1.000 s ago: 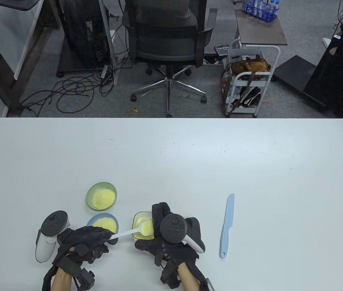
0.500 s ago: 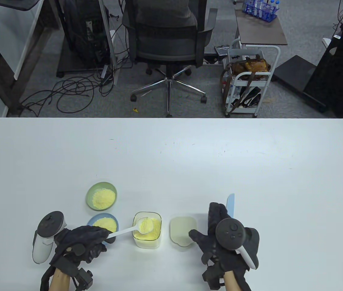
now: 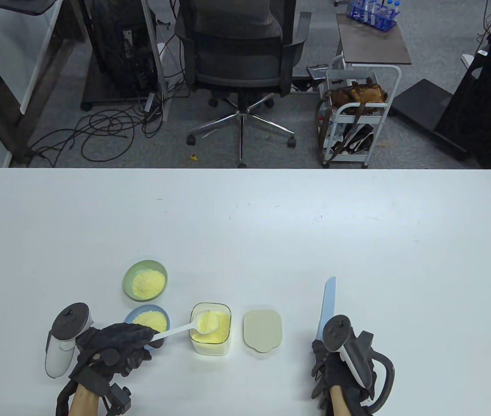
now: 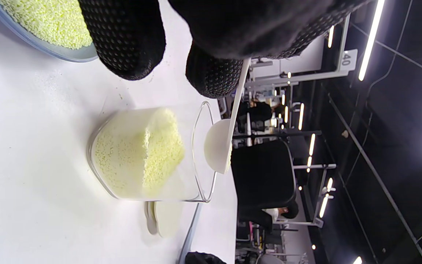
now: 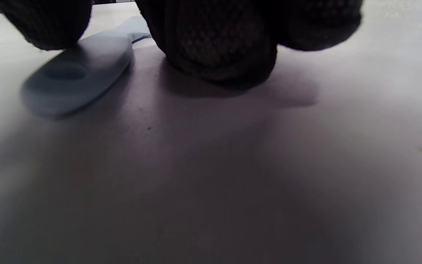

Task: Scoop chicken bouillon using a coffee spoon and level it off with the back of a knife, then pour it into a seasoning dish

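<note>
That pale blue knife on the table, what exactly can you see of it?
The knife looks like one piece of pale blue plastic, lying flat on the white table, blade pointing away from the person. The right hand is over its handle, fingers around it in the right wrist view, where the rounded handle end with a hanging hole still rests on the table. Whether it is gripped is unclear.

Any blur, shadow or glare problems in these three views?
Table view: sharp, evenly lit. Left wrist view: turned sideways, ceiling lights flare, container sharp. Right wrist view: dim, the right hand shadows the table, and the knife handle is blurred.
</note>
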Available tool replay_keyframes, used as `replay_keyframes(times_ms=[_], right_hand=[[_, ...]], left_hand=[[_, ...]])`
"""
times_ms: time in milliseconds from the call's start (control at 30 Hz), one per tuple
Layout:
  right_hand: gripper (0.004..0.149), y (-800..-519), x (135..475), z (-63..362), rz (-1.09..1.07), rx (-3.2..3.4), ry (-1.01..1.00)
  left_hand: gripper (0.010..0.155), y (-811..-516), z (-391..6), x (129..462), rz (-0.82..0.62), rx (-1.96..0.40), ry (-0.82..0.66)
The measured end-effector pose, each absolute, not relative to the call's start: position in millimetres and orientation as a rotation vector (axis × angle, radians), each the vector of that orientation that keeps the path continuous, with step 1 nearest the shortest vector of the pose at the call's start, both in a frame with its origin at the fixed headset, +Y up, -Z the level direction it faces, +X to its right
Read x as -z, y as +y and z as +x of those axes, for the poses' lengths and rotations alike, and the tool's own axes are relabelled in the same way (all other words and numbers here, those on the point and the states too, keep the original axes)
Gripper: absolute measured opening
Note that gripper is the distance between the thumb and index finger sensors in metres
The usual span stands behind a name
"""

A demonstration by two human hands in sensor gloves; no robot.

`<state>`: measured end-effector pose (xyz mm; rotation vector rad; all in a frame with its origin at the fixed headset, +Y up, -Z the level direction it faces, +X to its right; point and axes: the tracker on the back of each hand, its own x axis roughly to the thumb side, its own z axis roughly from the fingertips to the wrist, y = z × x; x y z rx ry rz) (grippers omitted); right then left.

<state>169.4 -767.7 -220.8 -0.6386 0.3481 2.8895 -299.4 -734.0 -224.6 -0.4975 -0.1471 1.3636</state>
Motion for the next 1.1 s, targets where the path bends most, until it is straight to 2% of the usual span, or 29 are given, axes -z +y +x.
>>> replay_keyframes(times_ms=[200,367,500,967,1000,1100], right_hand=[[0.059,-770,234,163,-0.677,-2.869,0.431],[0.061,-772,242,164,-0.720,-2.808,0.534],[0.061,-773,242,164,-0.713,-2.796,0.541],[0.046,-775,238,154,-0.518,-2.839,0.405],[0.046,-772,237,152,-0.487,-2.835,0.406],[0.045,-751,228,135,-0.291,-2.822,0.240]], left_hand=[[0.045,-733,-301,225,-0.489,-1.362,-0.142],[0.045,-733,-301,224,-0.488,-1.363,-0.149],[0.045,-733,-301,224,-0.487,-1.371,-0.150],[0.045,-733,-304,222,-0.478,-1.350,-0.115],[0.045,-733,-304,222,-0.480,-1.352,-0.117],[0.045,-733,-304,222,-0.482,-1.355,-0.116]])
